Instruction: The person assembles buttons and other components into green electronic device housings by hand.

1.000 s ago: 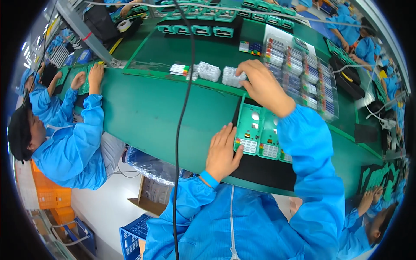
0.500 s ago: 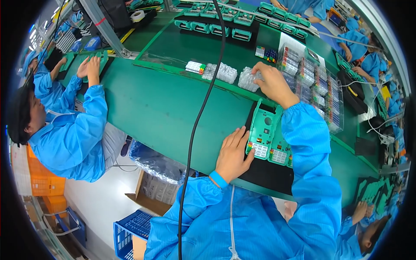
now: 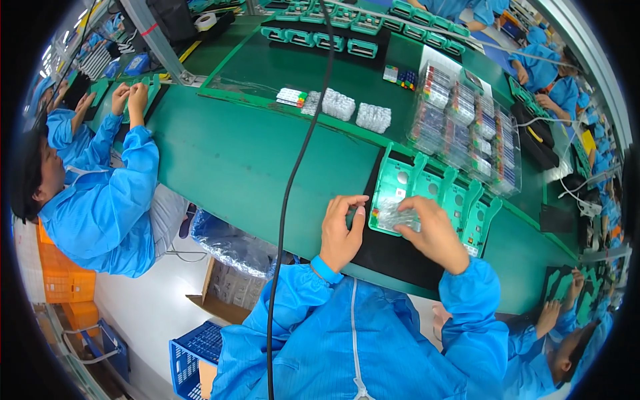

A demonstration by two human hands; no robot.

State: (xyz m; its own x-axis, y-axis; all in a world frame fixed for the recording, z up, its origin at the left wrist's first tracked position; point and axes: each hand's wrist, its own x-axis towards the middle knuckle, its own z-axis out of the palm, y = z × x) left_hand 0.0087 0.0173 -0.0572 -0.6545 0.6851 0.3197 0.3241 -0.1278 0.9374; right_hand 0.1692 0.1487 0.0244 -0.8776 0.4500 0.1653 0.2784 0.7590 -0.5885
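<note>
Over green casings [image 3: 393,190], the right hand [image 3: 437,230] pinches translucent silvery plastic [image 3: 389,213], left hand [image 3: 340,233] unclenched.

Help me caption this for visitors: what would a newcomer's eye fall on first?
Probably the green housings on the black mat, the right hand over the leftmost one's near end and the left hand just left of it. Then the black cable running down near mid-view, and the orange crates at lower left.

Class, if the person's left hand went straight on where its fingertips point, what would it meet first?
The left hand would probably meet the left edge of the leftmost green plastic casing on the flat black mat, though its height is unclear.
</note>
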